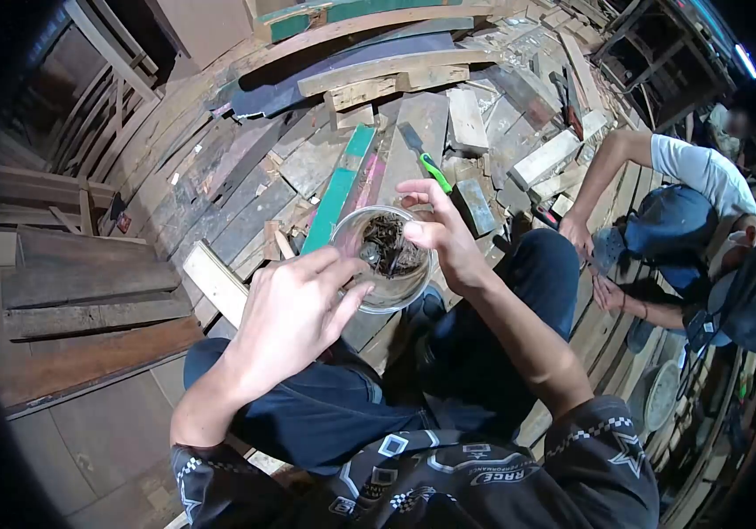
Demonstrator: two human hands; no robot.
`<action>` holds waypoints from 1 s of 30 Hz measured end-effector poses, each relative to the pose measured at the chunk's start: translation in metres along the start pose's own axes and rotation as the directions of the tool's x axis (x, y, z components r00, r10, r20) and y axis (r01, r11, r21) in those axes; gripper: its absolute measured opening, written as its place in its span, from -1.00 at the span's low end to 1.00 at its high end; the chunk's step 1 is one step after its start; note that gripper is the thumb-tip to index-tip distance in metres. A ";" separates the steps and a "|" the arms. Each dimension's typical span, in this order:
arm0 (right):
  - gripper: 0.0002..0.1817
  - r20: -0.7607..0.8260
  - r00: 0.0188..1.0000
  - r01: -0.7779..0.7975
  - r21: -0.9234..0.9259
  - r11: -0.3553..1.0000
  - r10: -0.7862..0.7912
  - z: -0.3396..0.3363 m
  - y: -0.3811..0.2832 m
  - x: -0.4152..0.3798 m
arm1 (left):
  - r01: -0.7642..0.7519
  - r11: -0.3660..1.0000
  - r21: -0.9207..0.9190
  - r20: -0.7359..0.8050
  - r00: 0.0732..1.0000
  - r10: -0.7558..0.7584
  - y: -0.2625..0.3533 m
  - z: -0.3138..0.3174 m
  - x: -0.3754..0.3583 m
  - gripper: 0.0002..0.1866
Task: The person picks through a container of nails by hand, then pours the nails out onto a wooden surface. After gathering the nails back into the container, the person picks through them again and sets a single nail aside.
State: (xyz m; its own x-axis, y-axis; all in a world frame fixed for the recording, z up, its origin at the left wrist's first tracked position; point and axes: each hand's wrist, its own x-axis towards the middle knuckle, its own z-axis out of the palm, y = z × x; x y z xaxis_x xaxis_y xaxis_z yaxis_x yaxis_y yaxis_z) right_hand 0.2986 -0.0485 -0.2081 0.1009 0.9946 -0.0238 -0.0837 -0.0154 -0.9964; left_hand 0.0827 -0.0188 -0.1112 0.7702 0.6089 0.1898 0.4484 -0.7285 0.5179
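Observation:
A clear round plastic tub [396, 295] with dark, thin metal pieces [384, 242] inside, which look like nails or screws, is in front of me above my legs. My left hand [294, 304] is at the tub's left rim, thumb and forefinger closed about its edge. At the right rim is my right hand [448, 234], its thumb over the opening and its fingers spread and curved. I see nothing between those fingers. Past the tub, a chisel [426, 159] with a green-and-black handle lies on the wood.
A green-painted board [340, 189] lies just past the tub. Wood blocks [468, 121] and offcuts are scattered over the plank floor, with long boards [396, 70] stacked at the back. On the right another person [695, 194] crouches, hands low, beside a bucket [662, 394].

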 end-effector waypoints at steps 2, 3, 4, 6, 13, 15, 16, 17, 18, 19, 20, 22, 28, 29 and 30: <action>-0.26 0.004 1.000 -0.020 0.044 0.999 0.020 0.003 -0.001 -0.001 | -0.016 1.000 -0.007 -0.011 1.000 0.016 -0.001 0.001 0.001 -0.82; -0.27 0.003 1.000 -0.023 0.055 0.998 0.023 0.003 -0.005 -0.002 | -0.004 1.000 -0.013 -0.004 1.000 0.004 0.000 0.001 0.001 -0.82; -0.27 0.001 1.000 -0.028 0.068 0.997 0.028 0.003 -0.006 -0.003 | 0.008 1.000 -0.020 0.006 1.000 -0.008 0.000 0.001 0.000 -0.82; -0.28 0.003 1.000 -0.001 0.026 1.000 0.001 0.002 -0.002 -0.001 | 0.015 0.999 -0.028 0.017 1.000 -0.015 0.000 0.001 0.000 -0.82; -0.30 0.009 1.000 0.028 0.077 0.997 -0.029 0.002 0.001 -0.003 | -0.010 0.999 -0.034 0.029 1.000 0.011 -0.002 0.003 0.000 -0.82; -0.30 0.020 0.999 0.038 0.077 0.996 -0.040 0.001 0.002 -0.002 | -0.023 0.999 -0.027 0.023 0.999 0.024 -0.003 0.003 -0.001 -0.82; -0.30 0.025 0.999 0.043 0.077 0.996 -0.045 0.001 0.004 -0.002 | -0.029 0.999 -0.022 0.020 0.999 0.029 -0.004 0.004 0.000 -0.82; -0.30 0.020 0.998 0.053 0.078 0.996 -0.055 0.001 0.005 -0.001 | -0.033 0.999 -0.017 0.018 0.999 0.034 -0.004 0.004 0.000 -0.83; -0.30 0.021 0.998 0.054 0.073 0.996 -0.056 0.001 0.005 -0.001 | -0.025 0.999 -0.024 0.018 1.000 0.025 -0.003 0.004 0.000 -0.83; -0.30 0.022 0.998 0.054 0.068 0.996 -0.056 0.001 0.006 -0.001 | -0.016 0.999 -0.032 0.019 1.000 0.017 -0.002 0.004 0.000 -0.83; -0.30 0.024 0.998 0.054 0.062 0.997 -0.055 0.002 0.006 -0.001 | -0.008 0.999 -0.041 0.019 1.000 0.009 -0.001 0.005 0.000 -0.83; -0.31 0.015 0.999 0.038 0.059 0.998 -0.039 0.002 0.005 -0.003 | -0.005 0.999 -0.045 0.011 1.000 0.006 -0.001 0.006 0.000 -0.83; -0.30 0.018 0.998 0.053 0.038 0.998 -0.054 0.001 0.006 -0.003 | 0.011 0.999 -0.031 0.032 0.999 -0.010 -0.001 0.005 -0.001 -0.82; -0.30 0.019 0.998 0.055 0.043 0.998 -0.056 0.002 0.007 -0.003 | 0.009 1.000 -0.026 0.034 0.999 -0.009 -0.001 0.005 -0.001 -0.82; -0.30 0.018 0.998 0.057 0.026 0.998 -0.057 0.002 0.007 -0.002 | 0.016 1.000 -0.023 0.041 0.999 -0.015 -0.001 0.005 -0.001 -0.82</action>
State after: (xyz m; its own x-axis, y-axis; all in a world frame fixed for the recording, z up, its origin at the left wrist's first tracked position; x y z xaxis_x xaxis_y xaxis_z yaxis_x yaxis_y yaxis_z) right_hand 0.2954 -0.0508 -0.2143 0.0877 0.9955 0.0350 -0.1034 0.0440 -0.9937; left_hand 0.0834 -0.0202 -0.1162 0.7815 0.6062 0.1477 0.4497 -0.7114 0.5401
